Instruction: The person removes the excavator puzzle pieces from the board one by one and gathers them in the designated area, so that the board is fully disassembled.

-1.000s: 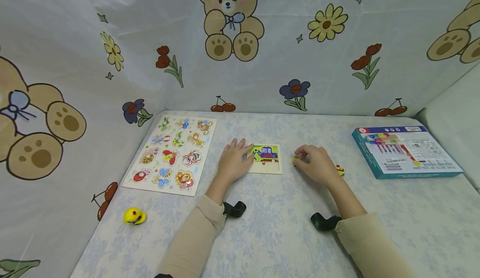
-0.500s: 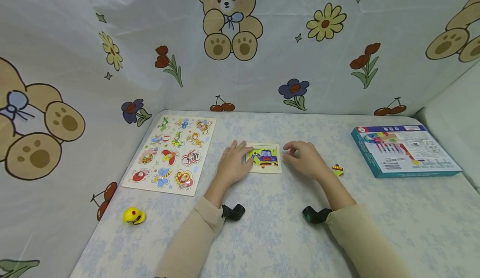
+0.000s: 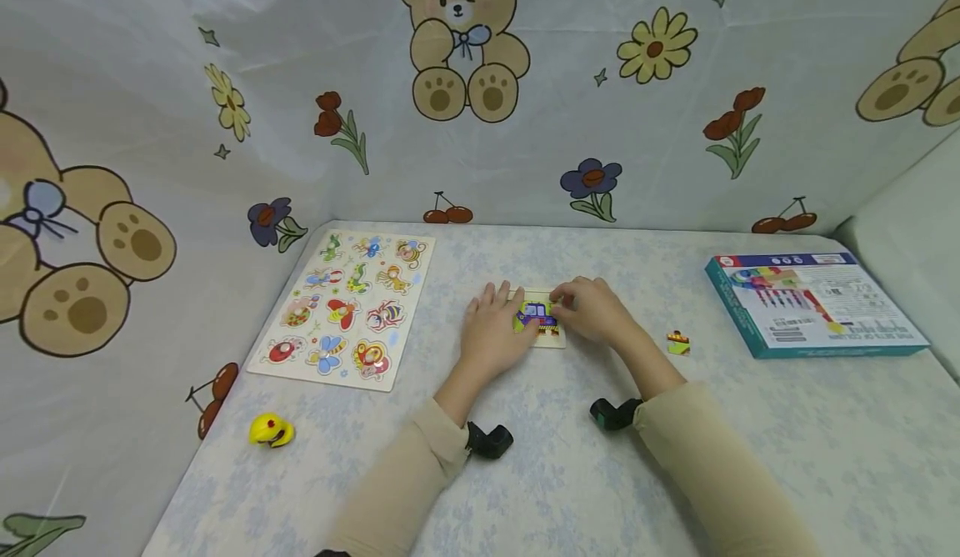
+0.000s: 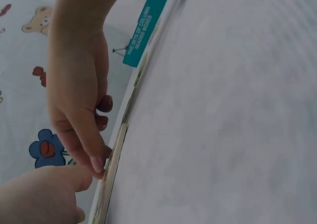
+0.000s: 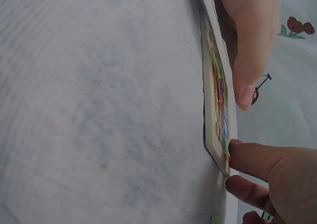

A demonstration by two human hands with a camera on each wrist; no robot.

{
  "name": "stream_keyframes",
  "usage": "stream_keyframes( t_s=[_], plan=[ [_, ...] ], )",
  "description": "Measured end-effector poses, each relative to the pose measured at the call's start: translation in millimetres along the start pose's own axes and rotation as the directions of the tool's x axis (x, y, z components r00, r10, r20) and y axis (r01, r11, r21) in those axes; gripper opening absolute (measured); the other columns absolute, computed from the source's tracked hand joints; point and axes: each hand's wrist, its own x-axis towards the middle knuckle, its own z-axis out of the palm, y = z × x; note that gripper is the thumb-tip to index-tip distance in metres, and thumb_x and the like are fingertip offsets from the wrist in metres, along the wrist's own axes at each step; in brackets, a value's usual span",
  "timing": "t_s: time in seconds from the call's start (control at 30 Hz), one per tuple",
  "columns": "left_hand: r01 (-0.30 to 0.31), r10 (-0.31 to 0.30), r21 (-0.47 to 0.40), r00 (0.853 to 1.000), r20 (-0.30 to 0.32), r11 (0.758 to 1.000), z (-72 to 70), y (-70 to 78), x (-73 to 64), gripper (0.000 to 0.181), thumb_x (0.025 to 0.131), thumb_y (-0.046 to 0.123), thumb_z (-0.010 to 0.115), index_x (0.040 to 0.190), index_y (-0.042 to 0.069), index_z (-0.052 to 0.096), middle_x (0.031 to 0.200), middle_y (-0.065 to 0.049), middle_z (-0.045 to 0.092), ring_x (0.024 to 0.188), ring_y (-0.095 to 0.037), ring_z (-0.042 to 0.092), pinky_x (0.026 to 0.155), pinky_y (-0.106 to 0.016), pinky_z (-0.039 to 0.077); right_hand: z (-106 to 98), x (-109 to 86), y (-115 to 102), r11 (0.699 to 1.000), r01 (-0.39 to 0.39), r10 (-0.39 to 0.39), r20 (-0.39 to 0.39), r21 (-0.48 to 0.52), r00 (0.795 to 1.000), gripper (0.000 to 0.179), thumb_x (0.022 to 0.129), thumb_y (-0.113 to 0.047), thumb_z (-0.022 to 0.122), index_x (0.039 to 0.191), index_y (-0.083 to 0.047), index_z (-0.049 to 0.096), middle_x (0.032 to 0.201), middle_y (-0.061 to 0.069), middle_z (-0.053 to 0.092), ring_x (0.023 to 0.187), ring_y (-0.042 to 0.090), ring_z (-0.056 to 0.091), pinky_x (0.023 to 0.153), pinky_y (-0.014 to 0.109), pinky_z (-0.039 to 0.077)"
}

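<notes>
Toy (image 3: 272, 429) in bright yellow with a red spot lies well off to the near left of the vehicle jigsaw (image 3: 537, 313), which is flat on the pale, blue-mottled worktop (image 3: 558, 474) with a hand at either side. Also left of the jigsaw, but closer to it, lies an insect puzzle board (image 3: 296, 370).

The left hand (image 3: 491, 333) lies over the jigsaw's left part, its fingers extended and a little spread, hiding some of the picture. The jigsaw looks like thin wood: probably light, stiff and not very slippery, easily nudged, so best steadied by its pale rim.

At the jigsaw's right edge, the right hand (image 3: 592, 311) has bent fingers, thumb and finger close together; whether they pinch a piece, I cannot tell. A loose jigsaw piece (image 3: 678, 342) lies apart, right of the jigsaw; small and rigid, it should lift best by its edges between finger and thumb. Well to the right of the jigsaw is a teal-sided box (image 3: 821, 307).

Only the head view shows the vehicle from above. The right wrist view adds the jigsaw's thin side and the fingertips at its end; the left wrist view adds white lettering on the box's side.
</notes>
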Motion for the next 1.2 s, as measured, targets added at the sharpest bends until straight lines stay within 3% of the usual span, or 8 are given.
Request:
stream_keyframes(
  t_s=[0.23,0.87,1.2],
  plan=[
    [0.036,-0.035,0.053,0.999,-0.011,0.998,7.2,8.5,-1.3,0.066,0.095,0.064,0.045,0.151,0.028,0.044,0.163,-0.005,0.031,0.154,-0.03,0.019,0.124,-0.053,0.017,3.7,1.8,2.5,0.999,0.017,-0.017,-0.01,0.042,1.0,0.02,0.092,-0.025,0.069,0.107,-0.012,0.072,0.099,0.008,0.065,0.097,0.029,0.052,0.085,0.044,0.043],
    [0.049,-0.048,0.007,0.997,-0.056,0.999,9.5,7.3,-1.6,0.066,0.093,0.065,0.05,0.149,0.03,0.047,0.162,-0.004,0.033,0.153,-0.031,0.021,0.124,-0.053,0.018,-0.3,8.1,0.1,1.0,0.027,-0.027,0.04,0.011,0.999,0.018,0.092,-0.024,0.071,0.101,-0.009,0.065,0.085,0.005,0.055,0.087,0.024,0.042,0.074,0.034,0.033],
    [0.046,-0.047,-0.004,0.996,-0.073,0.999,11.2,7.3,-3.0,0.065,0.092,0.063,0.053,0.147,0.029,0.049,0.161,-0.005,0.034,0.153,-0.032,0.023,0.124,-0.054,0.019,-3.2,8.3,0.9,0.998,0.036,-0.04,0.079,0.054,0.996,0.019,0.092,-0.022,0.07,0.1,-0.007,0.063,0.079,0.004,0.053,0.083,0.023,0.041,0.071,0.033,0.031]
  ],
)
